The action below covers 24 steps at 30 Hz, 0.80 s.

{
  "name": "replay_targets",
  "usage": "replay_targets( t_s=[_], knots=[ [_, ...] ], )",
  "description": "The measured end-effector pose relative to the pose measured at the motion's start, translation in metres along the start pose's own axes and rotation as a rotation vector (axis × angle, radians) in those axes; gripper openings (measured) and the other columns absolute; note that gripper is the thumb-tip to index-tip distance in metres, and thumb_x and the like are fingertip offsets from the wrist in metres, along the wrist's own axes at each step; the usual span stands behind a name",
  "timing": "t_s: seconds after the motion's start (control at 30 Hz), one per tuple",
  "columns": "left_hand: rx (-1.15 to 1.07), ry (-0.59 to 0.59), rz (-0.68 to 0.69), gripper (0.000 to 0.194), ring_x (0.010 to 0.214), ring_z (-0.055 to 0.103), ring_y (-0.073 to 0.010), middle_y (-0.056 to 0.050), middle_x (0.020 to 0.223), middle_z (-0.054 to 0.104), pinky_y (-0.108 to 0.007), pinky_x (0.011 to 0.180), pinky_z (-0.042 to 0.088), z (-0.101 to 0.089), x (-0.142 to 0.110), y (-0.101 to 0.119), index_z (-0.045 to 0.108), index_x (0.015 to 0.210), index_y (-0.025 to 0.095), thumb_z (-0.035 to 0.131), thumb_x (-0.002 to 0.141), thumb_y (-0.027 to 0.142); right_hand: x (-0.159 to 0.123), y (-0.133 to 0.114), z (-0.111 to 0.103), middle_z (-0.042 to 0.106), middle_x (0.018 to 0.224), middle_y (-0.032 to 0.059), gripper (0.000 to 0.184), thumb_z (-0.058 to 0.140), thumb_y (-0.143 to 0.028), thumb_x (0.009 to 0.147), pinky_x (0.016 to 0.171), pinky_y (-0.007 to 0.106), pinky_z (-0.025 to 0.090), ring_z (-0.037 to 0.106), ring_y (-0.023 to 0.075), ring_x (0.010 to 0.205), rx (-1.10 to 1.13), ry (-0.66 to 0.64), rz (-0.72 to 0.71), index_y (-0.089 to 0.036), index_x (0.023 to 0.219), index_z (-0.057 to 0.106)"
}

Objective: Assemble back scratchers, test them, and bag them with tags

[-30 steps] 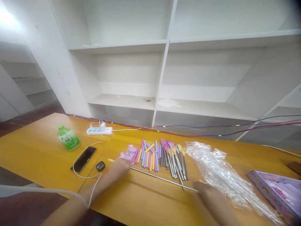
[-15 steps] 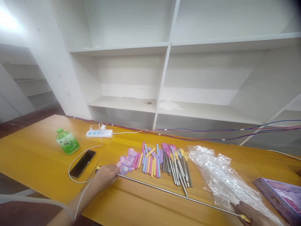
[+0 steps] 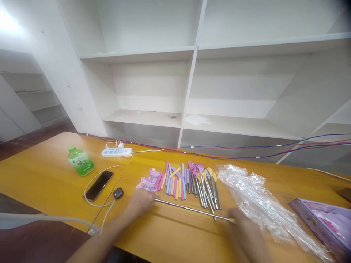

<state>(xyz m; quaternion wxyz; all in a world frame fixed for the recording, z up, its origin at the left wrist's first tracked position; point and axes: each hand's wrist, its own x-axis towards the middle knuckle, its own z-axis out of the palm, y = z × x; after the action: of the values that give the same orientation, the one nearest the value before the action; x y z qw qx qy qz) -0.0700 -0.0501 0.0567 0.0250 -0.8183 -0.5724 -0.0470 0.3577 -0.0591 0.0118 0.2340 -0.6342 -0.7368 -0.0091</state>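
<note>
A thin telescopic metal rod (image 3: 189, 209) lies stretched between my two hands over the orange table (image 3: 49, 182). My left hand (image 3: 141, 201) is closed on its left end. My right hand (image 3: 244, 230), blurred by motion, is closed on the right end with a small yellow tip. Just beyond the rod lie several pastel foam sleeves (image 3: 174, 180), several collapsed metal rods with coloured hand-shaped tips (image 3: 204, 182), and small pink packets (image 3: 149, 180).
A heap of clear plastic bags (image 3: 260, 204) and a purple box (image 3: 326, 223) lie to the right. On the left are a green bottle (image 3: 81, 161), a phone (image 3: 98, 185) on a white cable, an earbud case (image 3: 118, 193) and a power strip (image 3: 116, 151). White shelving stands behind.
The rod has been pushed shorter: my hands have come closer together, the left moving right and the right moving left and up from the frame's lower edge.
</note>
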Motion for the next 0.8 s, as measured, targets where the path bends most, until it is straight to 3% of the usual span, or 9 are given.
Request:
replay_targets(
  t_s=[0.1,0.13,0.2,0.3,0.47,0.63,0.8],
  knots=[
    [-0.073,-0.174,0.111,0.024,0.067,0.072,-0.0251,-0.009,0.08,0.078,-0.03,0.059,0.043,0.02,0.011,0.063,0.076,0.097,0.022,0.052,0.101,0.021,-0.005,-0.107,0.045,0.068,0.075,0.0024,0.023,0.048,-0.003,0.078,0.061,0.026,0.037,0.065,0.0184,0.067,0.064,-0.101,-0.17,-0.023,0.076,0.058],
    [-0.096,-0.199,0.089,0.023,0.069,0.072,-0.0253,-0.009,0.08,0.078,-0.031,0.06,0.044,0.025,0.011,0.077,0.075,0.098,0.023,0.052,0.1,0.021,-0.008,-0.13,0.056,0.068,0.075,0.0025,0.024,0.048,0.0,0.078,0.061,0.026,0.036,0.064,0.0182,0.068,0.066,-0.091,-0.172,-0.022,0.076,0.058],
    [-0.113,-0.251,0.069,0.021,0.072,0.073,-0.0258,-0.009,0.081,0.077,-0.032,0.061,0.046,0.029,0.006,0.094,0.074,0.097,0.022,0.054,0.1,0.023,-0.013,-0.15,0.069,0.066,0.076,0.0018,0.026,0.048,0.002,0.079,0.061,0.026,0.033,0.063,0.017,0.068,0.089,-0.131,-0.223,-0.022,0.076,0.058],
    [-0.095,-0.2,0.061,0.021,0.074,0.073,-0.0254,-0.009,0.085,0.077,-0.031,0.063,0.048,0.025,-0.01,0.092,0.071,0.096,0.019,0.057,0.101,0.033,-0.016,-0.143,0.066,0.068,0.082,0.0015,0.022,0.049,-0.004,0.088,0.062,0.027,0.033,0.065,0.017,0.072,0.114,-0.246,-0.235,-0.022,0.08,0.061],
    [-0.088,-0.039,0.243,0.02,0.074,0.07,-0.0199,-0.002,0.09,0.074,-0.028,0.062,0.044,0.019,-0.028,0.077,0.062,0.098,0.021,0.059,0.104,0.039,-0.016,-0.13,0.049,0.07,0.09,0.0044,0.019,0.05,-0.016,0.098,0.07,0.029,0.038,0.068,0.0214,0.084,0.185,-0.409,-0.16,-0.022,0.086,0.064],
    [-0.058,0.058,0.307,0.011,0.079,0.066,-0.02,-0.001,0.09,0.069,-0.03,0.065,0.043,0.025,-0.025,0.081,0.058,0.096,0.02,0.06,0.104,0.027,-0.02,-0.137,0.052,0.071,0.095,0.0072,0.021,0.05,-0.019,0.1,0.077,0.031,0.042,0.067,0.0234,0.087,0.21,-0.422,-0.218,-0.021,0.088,0.067],
    [-0.055,0.106,0.361,0.01,0.081,0.063,-0.0204,-0.001,0.091,0.067,-0.031,0.066,0.041,0.019,-0.023,0.083,0.057,0.097,0.02,0.057,0.106,0.025,-0.021,-0.134,0.052,0.072,0.092,0.0066,0.021,0.051,-0.014,0.098,0.077,0.031,0.043,0.068,0.0239,0.086,0.153,-0.419,-0.244,-0.022,0.088,0.068]
  ],
)
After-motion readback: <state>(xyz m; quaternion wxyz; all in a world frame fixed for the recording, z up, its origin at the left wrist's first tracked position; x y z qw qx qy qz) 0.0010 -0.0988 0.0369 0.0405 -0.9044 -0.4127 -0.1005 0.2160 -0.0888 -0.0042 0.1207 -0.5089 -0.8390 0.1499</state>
